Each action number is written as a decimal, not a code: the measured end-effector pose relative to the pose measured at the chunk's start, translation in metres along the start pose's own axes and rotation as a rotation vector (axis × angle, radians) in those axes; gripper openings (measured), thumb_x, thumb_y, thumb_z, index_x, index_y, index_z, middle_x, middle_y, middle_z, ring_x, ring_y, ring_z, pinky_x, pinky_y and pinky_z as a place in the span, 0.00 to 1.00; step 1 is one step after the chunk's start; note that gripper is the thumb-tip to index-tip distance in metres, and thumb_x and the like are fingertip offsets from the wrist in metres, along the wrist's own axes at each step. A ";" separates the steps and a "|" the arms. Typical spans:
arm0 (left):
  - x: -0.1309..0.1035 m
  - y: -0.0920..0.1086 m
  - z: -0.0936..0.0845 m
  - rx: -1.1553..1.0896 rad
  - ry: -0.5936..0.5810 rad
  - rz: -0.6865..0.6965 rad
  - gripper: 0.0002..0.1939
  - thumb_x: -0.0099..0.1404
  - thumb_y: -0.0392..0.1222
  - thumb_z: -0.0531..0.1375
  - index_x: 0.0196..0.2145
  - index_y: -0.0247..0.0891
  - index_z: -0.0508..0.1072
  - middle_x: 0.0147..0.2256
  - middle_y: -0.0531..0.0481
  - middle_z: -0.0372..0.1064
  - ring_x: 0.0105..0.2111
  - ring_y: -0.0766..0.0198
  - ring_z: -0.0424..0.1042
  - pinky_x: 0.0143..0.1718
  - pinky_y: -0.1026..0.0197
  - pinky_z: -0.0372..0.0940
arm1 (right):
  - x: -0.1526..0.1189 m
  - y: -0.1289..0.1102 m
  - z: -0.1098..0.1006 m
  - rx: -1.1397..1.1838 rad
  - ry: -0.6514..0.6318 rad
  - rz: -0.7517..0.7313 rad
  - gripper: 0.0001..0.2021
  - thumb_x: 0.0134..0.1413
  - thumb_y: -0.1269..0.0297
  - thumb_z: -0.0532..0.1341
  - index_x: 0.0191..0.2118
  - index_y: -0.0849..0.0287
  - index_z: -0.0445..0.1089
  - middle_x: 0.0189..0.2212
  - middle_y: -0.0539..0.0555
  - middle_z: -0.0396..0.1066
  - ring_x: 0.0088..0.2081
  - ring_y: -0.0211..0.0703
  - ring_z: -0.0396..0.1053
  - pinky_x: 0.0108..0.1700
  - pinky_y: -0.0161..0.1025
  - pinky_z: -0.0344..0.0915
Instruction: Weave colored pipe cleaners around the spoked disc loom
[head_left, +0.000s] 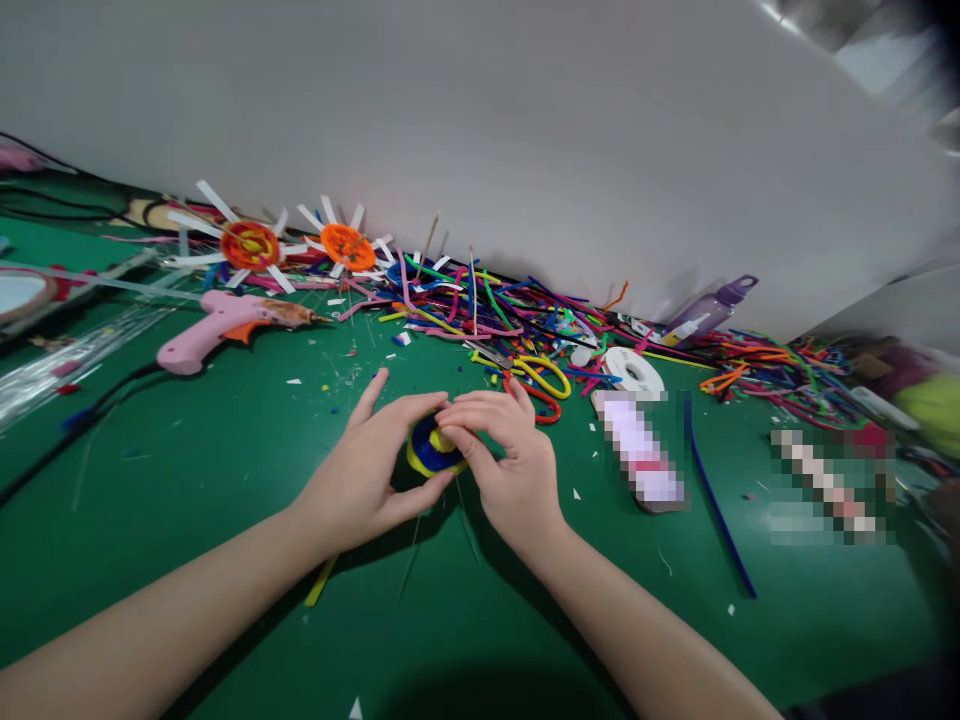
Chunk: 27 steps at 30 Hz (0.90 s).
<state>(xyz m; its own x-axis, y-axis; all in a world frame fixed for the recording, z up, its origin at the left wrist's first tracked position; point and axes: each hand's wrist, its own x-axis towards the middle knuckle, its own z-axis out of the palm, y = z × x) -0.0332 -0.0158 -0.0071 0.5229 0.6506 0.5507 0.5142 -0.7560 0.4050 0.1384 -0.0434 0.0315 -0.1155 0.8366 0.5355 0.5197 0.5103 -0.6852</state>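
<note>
Between my two hands is a small round disc (427,452) of blue and yellow pipe cleaner, with a yellow lump at its middle. My left hand (360,468) curves its thumb and fingers around the left rim; its index finger points up and away. On the other side, my right hand (514,455) closes thumb and fingers on the disc's right part and hides some of it. A yellow strip (321,582) lies under my left wrist. To the right of my hands, a blue pipe cleaner (712,490) lies on the green table (480,640).
A pink glue gun (199,338) lies left, its cord trailing. Two orange discs with white spokes (346,247) stand behind. Scissors (553,375), a white spool (637,374) and a purple bottle (716,308) sit by a pipe-cleaner pile (525,305) along the grey wall. Blurred-out items lie right.
</note>
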 end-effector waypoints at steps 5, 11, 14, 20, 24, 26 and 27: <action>0.000 -0.001 0.001 0.008 -0.003 0.007 0.28 0.63 0.42 0.60 0.57 0.36 0.55 0.51 0.40 0.69 0.52 0.51 0.71 0.67 0.36 0.40 | 0.002 0.000 -0.002 -0.049 0.035 -0.081 0.07 0.62 0.69 0.60 0.36 0.49 0.74 0.36 0.45 0.79 0.44 0.41 0.74 0.66 0.54 0.43; 0.001 -0.001 0.000 -0.005 -0.015 -0.001 0.28 0.63 0.41 0.59 0.57 0.38 0.54 0.51 0.41 0.69 0.51 0.52 0.72 0.67 0.35 0.40 | 0.009 -0.001 -0.008 -0.035 0.037 -0.116 0.07 0.63 0.71 0.58 0.37 0.51 0.71 0.30 0.43 0.77 0.36 0.37 0.75 0.67 0.52 0.43; 0.001 -0.001 0.001 -0.011 -0.012 -0.010 0.29 0.62 0.41 0.59 0.58 0.39 0.54 0.51 0.41 0.70 0.51 0.52 0.72 0.67 0.35 0.40 | 0.015 -0.002 -0.011 -0.011 0.067 -0.120 0.06 0.63 0.71 0.57 0.38 0.52 0.69 0.28 0.43 0.76 0.33 0.36 0.74 0.64 0.50 0.51; 0.002 0.001 0.000 -0.026 -0.030 -0.044 0.30 0.62 0.42 0.60 0.58 0.42 0.53 0.52 0.42 0.69 0.54 0.49 0.69 0.66 0.34 0.41 | 0.032 0.018 -0.018 -0.122 0.163 -0.060 0.06 0.62 0.65 0.59 0.33 0.55 0.68 0.22 0.43 0.72 0.26 0.36 0.71 0.60 0.50 0.57; 0.004 0.003 -0.003 -0.016 -0.031 -0.052 0.29 0.62 0.41 0.60 0.58 0.42 0.53 0.53 0.40 0.67 0.56 0.48 0.67 0.65 0.34 0.45 | 0.040 0.039 -0.027 -0.433 -0.259 0.000 0.09 0.60 0.66 0.61 0.28 0.57 0.69 0.23 0.48 0.74 0.28 0.40 0.71 0.60 0.56 0.55; 0.004 0.003 -0.003 -0.018 -0.033 -0.044 0.30 0.62 0.40 0.60 0.58 0.42 0.53 0.53 0.40 0.67 0.56 0.49 0.66 0.65 0.35 0.46 | 0.043 0.042 -0.032 -0.495 -0.348 0.022 0.05 0.59 0.71 0.62 0.40 0.58 0.73 0.37 0.54 0.78 0.41 0.47 0.74 0.60 0.58 0.53; 0.004 0.003 -0.003 -0.019 -0.033 -0.043 0.30 0.62 0.40 0.60 0.59 0.42 0.53 0.53 0.40 0.67 0.56 0.49 0.66 0.65 0.36 0.46 | 0.044 0.041 -0.035 -0.487 -0.364 0.022 0.11 0.58 0.72 0.62 0.46 0.57 0.73 0.44 0.56 0.77 0.47 0.49 0.73 0.60 0.58 0.54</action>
<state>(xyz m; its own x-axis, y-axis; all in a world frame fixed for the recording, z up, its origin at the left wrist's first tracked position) -0.0318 -0.0153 -0.0017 0.5227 0.6842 0.5086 0.5238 -0.7284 0.4417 0.1845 0.0073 0.0445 -0.3371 0.9044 0.2617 0.8432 0.4137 -0.3434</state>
